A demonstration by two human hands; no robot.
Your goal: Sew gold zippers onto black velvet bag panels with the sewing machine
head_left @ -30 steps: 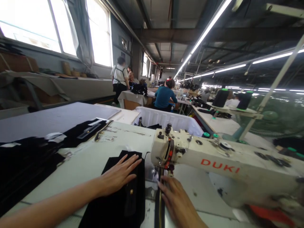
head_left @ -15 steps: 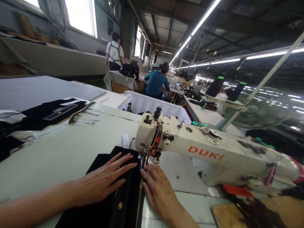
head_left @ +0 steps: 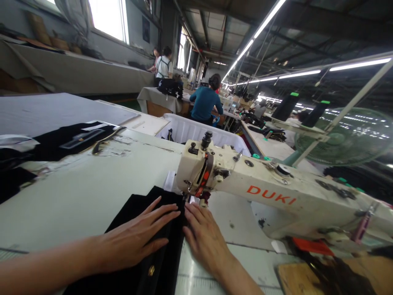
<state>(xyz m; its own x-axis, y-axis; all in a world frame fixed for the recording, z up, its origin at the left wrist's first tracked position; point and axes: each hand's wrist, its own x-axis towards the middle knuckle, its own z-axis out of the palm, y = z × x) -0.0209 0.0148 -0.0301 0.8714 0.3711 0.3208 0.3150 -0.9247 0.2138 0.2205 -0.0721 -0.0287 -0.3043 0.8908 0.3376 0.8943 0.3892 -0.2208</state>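
Black fabric [head_left: 167, 254] with a small gold-coloured piece on it lies on the pale table, its far edge at the needle area of a white sewing machine [head_left: 221, 172] marked DUKI. My left hand [head_left: 138, 235] rests flat on this fabric, fingers spread. Along the fabric's right edge, just in front of the presser foot, lies my right hand [head_left: 204, 233], its fingers slightly bent and the thumb apart. Its fingertips touch the edge; whether they pinch anything is not visible. The machine head and my fingers hide most of the stitching spot. A white strip [head_left: 169, 180] shows behind the fabric.
More black pieces [head_left: 73, 141] lie at the table's left. Behind the machine stands a white plastic bin [head_left: 202, 125]. Thread cones [head_left: 285, 107] and a green fan [head_left: 340, 137] are at right. A person in blue [head_left: 205, 102] sits ahead; others stand farther back.
The fabric has shifted slightly under my hands, and the gold-coloured line along its right edge no longer shows. The person in white has moved farther away; another person appears beside them.
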